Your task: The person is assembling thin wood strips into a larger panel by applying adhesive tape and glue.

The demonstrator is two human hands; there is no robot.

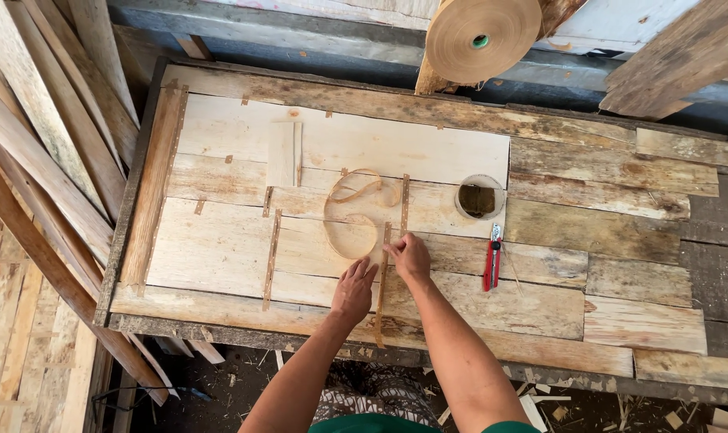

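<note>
A strip of brown paper tape [381, 277] runs down a seam between thin wood sheets [220, 240] near the front edge of the tabletop [620, 232]. The left hand [354, 289] lies flat beside it, fingers spread, pinning the sheet. The right hand [410, 255] presses the strip's upper end, fingers bent onto it. Smoothing from the top down with even pressure should keep the strip straight over the seam. A loose curl of tape [356, 216] lies just above; a red cutter [492, 258] and a round cup [479, 197] sit to the right, a big tape roll [483, 36] beyond.
</note>
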